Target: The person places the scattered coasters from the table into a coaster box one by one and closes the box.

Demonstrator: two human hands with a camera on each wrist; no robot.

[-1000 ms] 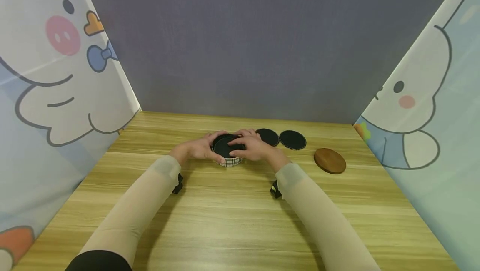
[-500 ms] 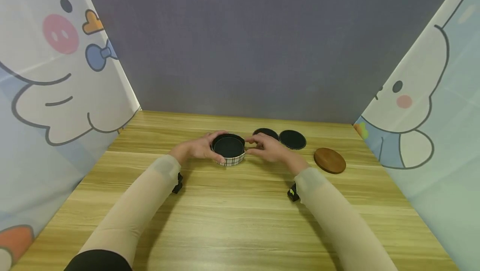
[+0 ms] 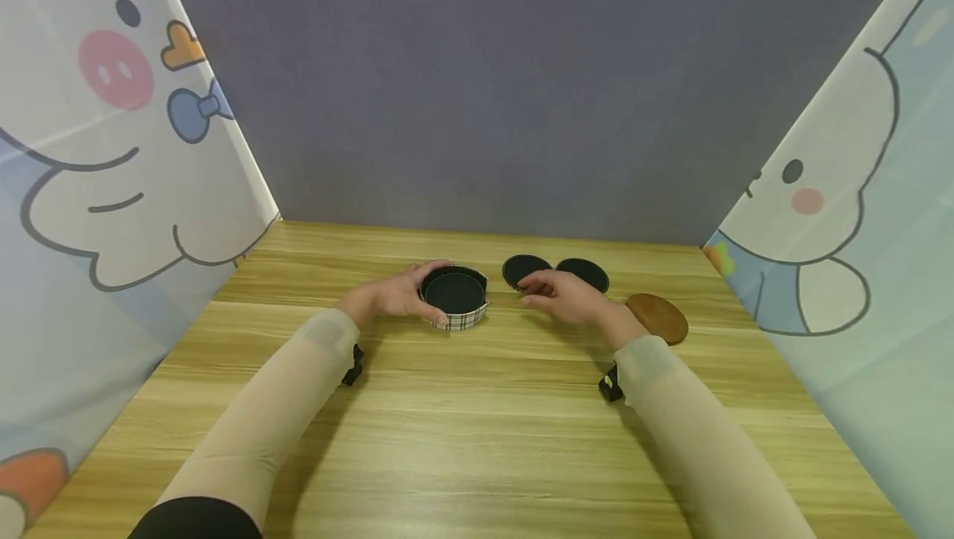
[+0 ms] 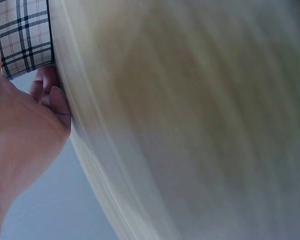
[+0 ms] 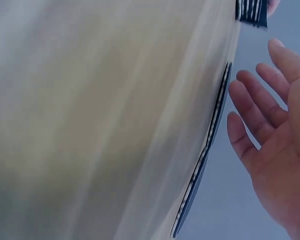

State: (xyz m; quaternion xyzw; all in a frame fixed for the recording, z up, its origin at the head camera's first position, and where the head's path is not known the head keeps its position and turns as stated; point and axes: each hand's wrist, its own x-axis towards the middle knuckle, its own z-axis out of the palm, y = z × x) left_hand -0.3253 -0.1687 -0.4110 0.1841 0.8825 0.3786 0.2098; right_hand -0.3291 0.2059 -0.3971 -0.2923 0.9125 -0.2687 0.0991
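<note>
A round holder with plaid sides (image 3: pixel 464 321), black inside, stands on the table; a flat black disc (image 3: pixel 453 291) lies in it. My left hand (image 3: pixel 402 294) grips the holder's left side, thumb at the front and fingers round the back. In the left wrist view the plaid wall (image 4: pixel 24 35) rises beside that palm. To the right, my right hand (image 3: pixel 572 300) hovers over the table with loosely bent fingers and nothing in them. Just beyond its fingertips are two round black coasters, the left coaster (image 3: pixel 525 269) and the right coaster (image 3: pixel 585 272), side by side.
A brown round wooden disc (image 3: pixel 659 317) lies to the right, partly behind the right wrist. The wood-grain table (image 3: pixel 462 431) meets a grey wall (image 3: pixel 484 92) at the back, with cartoon-printed panels on both sides.
My right hand has left the holder's inside and moved right, with empty fingers, towards the black coasters. The left hand keeps its grip on the holder, which stays in place.
</note>
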